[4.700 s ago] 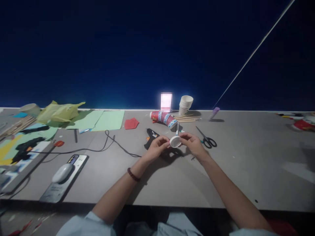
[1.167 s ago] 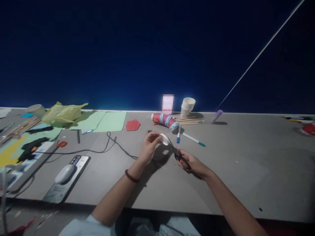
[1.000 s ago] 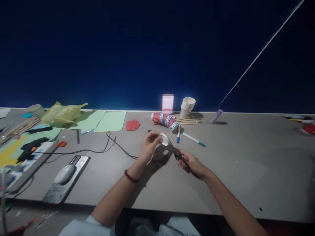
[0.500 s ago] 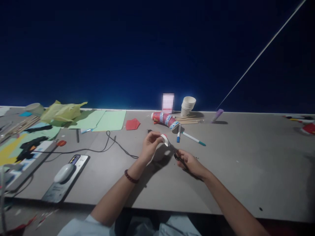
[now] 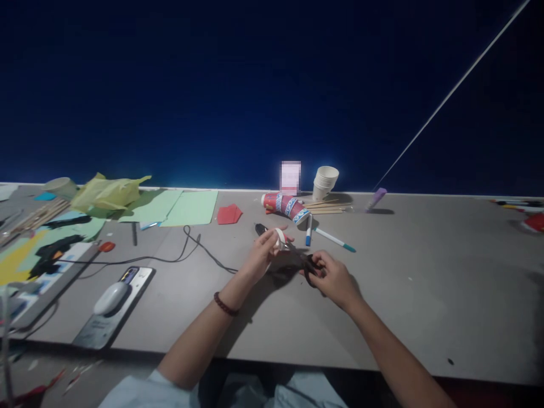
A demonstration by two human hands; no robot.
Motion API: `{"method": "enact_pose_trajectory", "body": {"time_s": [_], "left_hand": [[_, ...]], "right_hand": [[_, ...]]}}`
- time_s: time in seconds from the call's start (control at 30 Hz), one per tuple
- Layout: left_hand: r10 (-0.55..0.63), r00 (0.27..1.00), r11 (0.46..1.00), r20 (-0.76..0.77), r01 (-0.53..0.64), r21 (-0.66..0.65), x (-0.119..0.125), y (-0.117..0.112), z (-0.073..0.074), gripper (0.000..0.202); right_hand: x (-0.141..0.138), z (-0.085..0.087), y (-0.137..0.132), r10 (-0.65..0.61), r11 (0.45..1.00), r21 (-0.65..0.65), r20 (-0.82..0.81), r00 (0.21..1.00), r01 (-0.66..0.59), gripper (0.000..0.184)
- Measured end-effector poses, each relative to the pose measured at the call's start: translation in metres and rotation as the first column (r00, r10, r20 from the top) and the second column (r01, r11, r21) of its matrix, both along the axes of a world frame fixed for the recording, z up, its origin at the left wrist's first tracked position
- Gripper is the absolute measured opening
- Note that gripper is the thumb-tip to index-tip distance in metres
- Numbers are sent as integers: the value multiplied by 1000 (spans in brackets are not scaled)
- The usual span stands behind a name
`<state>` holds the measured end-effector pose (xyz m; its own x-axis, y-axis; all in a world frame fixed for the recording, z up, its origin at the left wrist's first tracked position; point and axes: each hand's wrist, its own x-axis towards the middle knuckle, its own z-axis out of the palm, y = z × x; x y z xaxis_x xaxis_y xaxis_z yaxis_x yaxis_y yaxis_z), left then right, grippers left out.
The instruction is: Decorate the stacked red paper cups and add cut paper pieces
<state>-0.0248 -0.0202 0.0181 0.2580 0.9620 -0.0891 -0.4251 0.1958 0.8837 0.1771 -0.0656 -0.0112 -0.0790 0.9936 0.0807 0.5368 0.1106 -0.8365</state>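
In the middle of the desk, my left hand point(image 5: 260, 255) pinches a small curved white piece point(image 5: 280, 238) with some red on it; it looks like paper, perhaps cut from a cup. My right hand point(image 5: 334, 276) is closed on the black handles of a pair of scissors point(image 5: 310, 265). The blades point left and reach the white piece, partly hidden by my left fingers. A small black object point(image 5: 260, 229) lies just behind my left hand. Beyond both hands, patterned red and blue paper cups point(image 5: 285, 206) lie on their side.
Behind stand stacked white cups point(image 5: 325, 182) beside wooden sticks point(image 5: 325, 208). Two markers point(image 5: 335, 240) lie near my right hand. Leftward are red paper pieces point(image 5: 228, 214), green sheets point(image 5: 193, 208), a black cable point(image 5: 170, 262), a phone point(image 5: 100, 326) with a white mouse point(image 5: 111, 299), and a power strip point(image 5: 63, 277).
My right hand has turned and risen a little, showing the scissors' handles more fully. My left hand has tilted the white piece, which now sits slightly lower and further left.
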Motion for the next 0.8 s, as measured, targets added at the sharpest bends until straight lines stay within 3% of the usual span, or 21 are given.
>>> {"method": "enact_pose_trajectory", "body": {"time_s": [0.1,0.3,0.47,0.67,0.8], "left_hand": [[-20,999,999,42,22,-34,0,-1,4,53],[64,997,998,-30,-64,10,1,2,0,51],[107,994,994,22,-107,-11,2,4,0,42],[8,994,996,112,2,-87,0,3,3,45],[-37,990,994,135,50,-95,1,3,-2,44]], "right_hand": [[0,1,0,11,1000,7,7,1000,-11,27],[-2,0,0,42,999,-19,-82,996,-44,29],[-1,0,0,22,1000,15,13,1000,-23,26],[0,0,0,-18,996,88,200,980,0,23],[-1,1,1,-19,998,64,162,987,9,23]]}}
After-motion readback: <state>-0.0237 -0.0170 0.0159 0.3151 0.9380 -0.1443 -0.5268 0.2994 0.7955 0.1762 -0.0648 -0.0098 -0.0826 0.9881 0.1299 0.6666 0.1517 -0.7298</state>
